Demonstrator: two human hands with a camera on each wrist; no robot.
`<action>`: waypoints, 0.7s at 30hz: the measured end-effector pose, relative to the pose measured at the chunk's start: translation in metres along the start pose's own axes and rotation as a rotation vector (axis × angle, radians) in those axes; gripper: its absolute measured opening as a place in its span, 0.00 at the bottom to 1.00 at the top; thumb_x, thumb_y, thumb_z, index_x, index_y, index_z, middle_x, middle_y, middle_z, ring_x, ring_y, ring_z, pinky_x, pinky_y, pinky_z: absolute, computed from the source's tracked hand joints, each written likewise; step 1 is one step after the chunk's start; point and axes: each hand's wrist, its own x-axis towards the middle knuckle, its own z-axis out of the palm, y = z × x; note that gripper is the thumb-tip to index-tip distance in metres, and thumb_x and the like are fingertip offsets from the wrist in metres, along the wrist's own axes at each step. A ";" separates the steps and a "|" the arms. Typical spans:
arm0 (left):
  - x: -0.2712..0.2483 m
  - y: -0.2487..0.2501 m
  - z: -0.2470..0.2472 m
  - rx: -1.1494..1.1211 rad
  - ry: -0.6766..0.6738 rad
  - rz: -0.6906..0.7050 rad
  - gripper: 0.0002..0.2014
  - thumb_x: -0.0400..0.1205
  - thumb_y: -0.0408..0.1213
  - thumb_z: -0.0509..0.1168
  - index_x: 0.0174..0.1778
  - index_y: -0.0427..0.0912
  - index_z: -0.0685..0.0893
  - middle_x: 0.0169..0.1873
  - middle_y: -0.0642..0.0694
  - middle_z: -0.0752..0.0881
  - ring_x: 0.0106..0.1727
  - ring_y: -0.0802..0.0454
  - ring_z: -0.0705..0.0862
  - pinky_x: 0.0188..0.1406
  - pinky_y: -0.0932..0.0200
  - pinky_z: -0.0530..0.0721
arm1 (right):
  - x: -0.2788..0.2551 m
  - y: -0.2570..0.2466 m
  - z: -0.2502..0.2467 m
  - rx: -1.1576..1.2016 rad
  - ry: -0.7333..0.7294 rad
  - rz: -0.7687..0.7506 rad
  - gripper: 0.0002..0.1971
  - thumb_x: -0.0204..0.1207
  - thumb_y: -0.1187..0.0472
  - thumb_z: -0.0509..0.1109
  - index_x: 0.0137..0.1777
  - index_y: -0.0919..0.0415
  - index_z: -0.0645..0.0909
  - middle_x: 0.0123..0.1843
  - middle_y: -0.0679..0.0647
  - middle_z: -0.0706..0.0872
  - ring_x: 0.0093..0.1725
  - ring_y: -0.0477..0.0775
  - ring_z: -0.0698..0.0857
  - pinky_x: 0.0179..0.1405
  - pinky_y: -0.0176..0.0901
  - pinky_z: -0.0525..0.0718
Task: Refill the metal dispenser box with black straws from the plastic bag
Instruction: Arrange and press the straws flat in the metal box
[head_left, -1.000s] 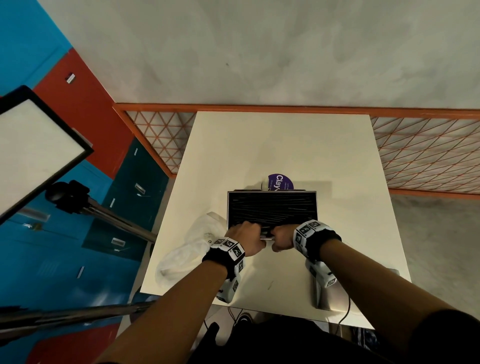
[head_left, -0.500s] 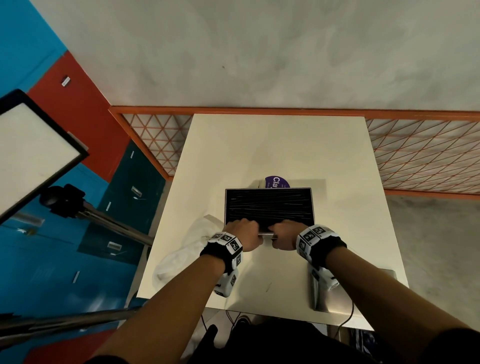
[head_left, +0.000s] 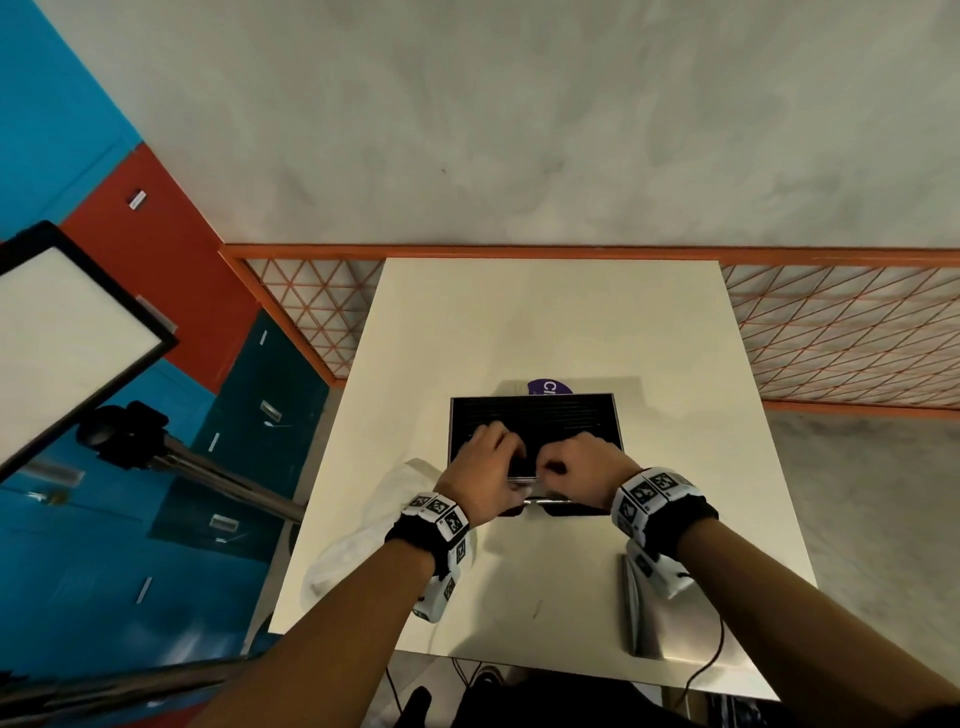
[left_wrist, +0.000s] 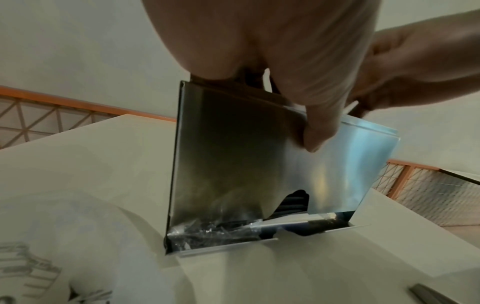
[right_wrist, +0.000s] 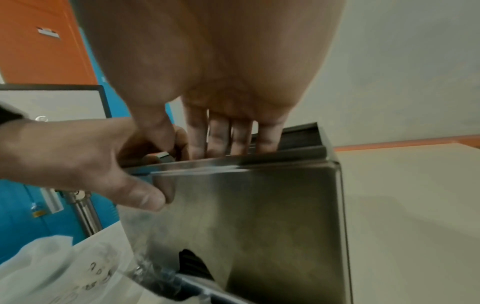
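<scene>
The metal dispenser box (head_left: 535, 415) stands upright mid-table, its top uncovered and full of black straws (head_left: 540, 418). My left hand (head_left: 483, 462) grips its near wall (left_wrist: 233, 164): the thumb (left_wrist: 319, 127) presses on the outside while the fingers reach over the rim onto the straws. My right hand (head_left: 576, 462) is beside it, its four fingers (right_wrist: 221, 135) straight down inside the box (right_wrist: 246, 216) behind the front rim. Straws (left_wrist: 293, 203) show through the bottom cutout. The crumpled plastic bag (head_left: 363, 530) lies left of the box.
A flat metal lid (head_left: 670, 613) lies near the table's front right edge. A purple label (head_left: 550, 387) peeks out behind the box. The white table (head_left: 545, 322) is backed by an orange mesh fence (head_left: 831, 332). A light panel (head_left: 67, 338) on a tripod stands left.
Both hands have moved from the box's near rim further forward over its top. The left fingers now spread over the straws and the right fingers dip inside.
</scene>
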 end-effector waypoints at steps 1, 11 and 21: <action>0.000 0.000 0.002 0.017 0.029 -0.010 0.30 0.71 0.53 0.77 0.66 0.46 0.79 0.64 0.48 0.74 0.65 0.46 0.73 0.63 0.48 0.80 | 0.001 0.003 -0.001 0.018 0.101 -0.032 0.19 0.72 0.39 0.58 0.52 0.45 0.84 0.50 0.47 0.87 0.54 0.55 0.85 0.52 0.51 0.84; 0.004 0.007 0.004 0.154 -0.206 -0.139 0.45 0.78 0.58 0.68 0.88 0.49 0.56 0.87 0.48 0.57 0.87 0.47 0.58 0.87 0.39 0.54 | 0.012 -0.002 0.018 -0.155 0.136 0.041 0.25 0.85 0.41 0.51 0.80 0.44 0.66 0.84 0.48 0.61 0.83 0.56 0.58 0.79 0.62 0.61; -0.008 0.005 -0.007 0.076 -0.150 -0.035 0.31 0.84 0.51 0.65 0.82 0.43 0.71 0.76 0.44 0.76 0.75 0.43 0.75 0.78 0.51 0.68 | -0.014 0.005 0.010 -0.118 0.073 -0.024 0.25 0.84 0.40 0.49 0.77 0.47 0.71 0.74 0.48 0.76 0.74 0.53 0.73 0.74 0.56 0.67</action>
